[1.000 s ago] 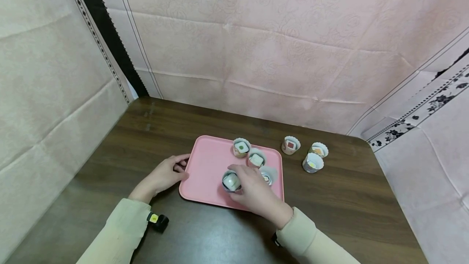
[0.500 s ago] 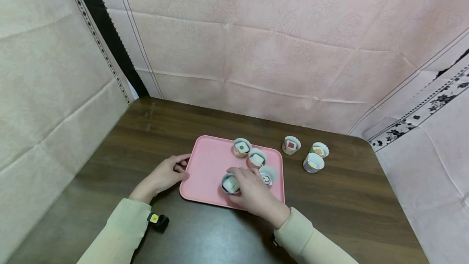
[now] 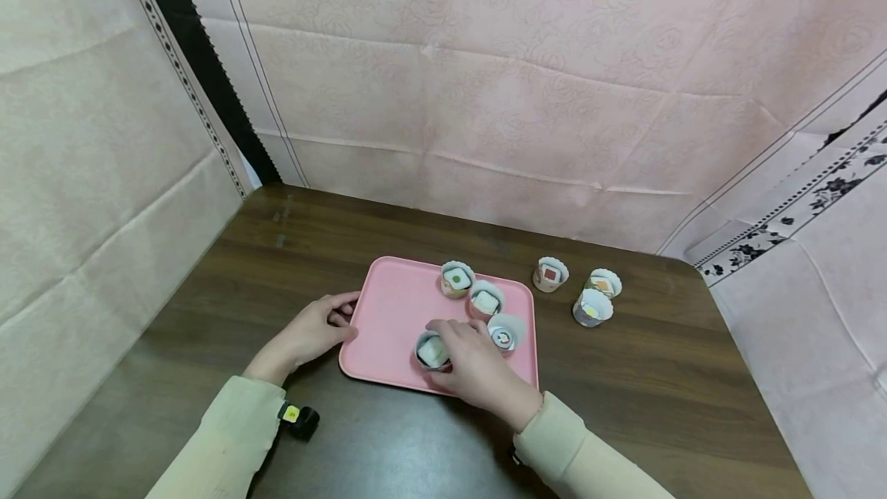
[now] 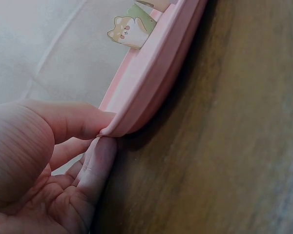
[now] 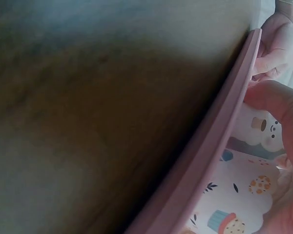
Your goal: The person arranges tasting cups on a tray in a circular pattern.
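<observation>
My left hand (image 3: 308,333) pinches the left rim of a pink tray (image 3: 388,314) between thumb and fingers; the left wrist view shows this grip close up. My right hand (image 3: 481,366) holds a paper baking cup (image 5: 258,127) printed with a smiling bear, at the tray's front. A pale block (image 3: 433,352) sits inside that cup, and the fingers hide its right side. Behind and beside the right hand, a cup with a green-dotted block (image 3: 457,278), another with a pale block (image 3: 486,302) and one with a round patterned piece (image 3: 503,338) stand on the tray.
Right of the tray, a cup with a red-marked block (image 3: 550,274) stands on the brown wooden table (image 3: 665,376). Farther right, a cup with an orange-marked block (image 3: 603,283) stands close behind a grey-sided cup (image 3: 591,309). Pale patterned cloth (image 3: 485,98) hangs behind the table.
My right hand has shifted slightly left and toward me with the baking cup. The left hand keeps its hold on the tray's rim.
</observation>
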Motion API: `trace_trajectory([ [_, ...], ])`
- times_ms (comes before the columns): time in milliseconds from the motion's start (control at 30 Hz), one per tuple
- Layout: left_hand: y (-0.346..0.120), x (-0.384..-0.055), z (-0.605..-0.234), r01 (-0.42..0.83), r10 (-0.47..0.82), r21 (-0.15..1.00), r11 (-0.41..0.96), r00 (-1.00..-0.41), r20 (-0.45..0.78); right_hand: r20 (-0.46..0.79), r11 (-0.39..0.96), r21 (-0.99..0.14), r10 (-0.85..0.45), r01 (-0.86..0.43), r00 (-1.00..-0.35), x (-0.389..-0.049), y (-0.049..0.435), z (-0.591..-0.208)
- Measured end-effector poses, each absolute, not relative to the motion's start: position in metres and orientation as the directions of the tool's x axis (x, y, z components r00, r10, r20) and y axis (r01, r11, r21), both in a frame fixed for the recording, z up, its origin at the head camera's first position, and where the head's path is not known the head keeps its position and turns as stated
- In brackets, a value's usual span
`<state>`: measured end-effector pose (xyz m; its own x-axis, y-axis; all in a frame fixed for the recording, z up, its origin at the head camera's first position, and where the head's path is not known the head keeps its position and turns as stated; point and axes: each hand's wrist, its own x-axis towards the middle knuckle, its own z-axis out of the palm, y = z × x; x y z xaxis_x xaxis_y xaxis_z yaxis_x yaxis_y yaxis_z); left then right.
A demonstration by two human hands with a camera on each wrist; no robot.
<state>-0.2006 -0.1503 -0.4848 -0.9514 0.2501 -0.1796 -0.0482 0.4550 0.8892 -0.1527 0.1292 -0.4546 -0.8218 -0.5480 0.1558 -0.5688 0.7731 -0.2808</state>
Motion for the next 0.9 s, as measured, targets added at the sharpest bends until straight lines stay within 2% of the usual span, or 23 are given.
trace_trajectory([
  [300, -0.150, -0.200, -0.484, -0.040, 0.257, 0.894, 0.447, -0.951, -0.172, 0.121, 0.785, -0.282, -0.541, -0.552, -0.832, -0.153, 0.130, -0.455],
  [467, -0.151, -0.200, -0.484, -0.046, 0.256, 0.896, 0.441, -0.951, -0.175, 0.155, 0.775, -0.308, -0.532, -0.552, -0.833, -0.155, 0.133, -0.454],
  [567, -0.151, -0.200, -0.485, -0.047, 0.254, 0.895, 0.443, -0.951, -0.175, 0.176, 0.753, -0.391, -0.503, -0.529, -0.846, -0.156, 0.137, -0.452],
  [767, -0.152, -0.200, -0.484, -0.031, 0.261, 0.893, 0.448, -0.951, -0.164, 0.143, 0.630, -0.684, -0.380, -0.368, -0.914, -0.160, 0.159, -0.440],
  [900, -0.151, -0.199, -0.484, -0.022, 0.264, 0.890, 0.455, -0.951, -0.159, 0.212, 0.569, -0.736, -0.321, -0.366, -0.923, -0.165, 0.184, -0.431],
])
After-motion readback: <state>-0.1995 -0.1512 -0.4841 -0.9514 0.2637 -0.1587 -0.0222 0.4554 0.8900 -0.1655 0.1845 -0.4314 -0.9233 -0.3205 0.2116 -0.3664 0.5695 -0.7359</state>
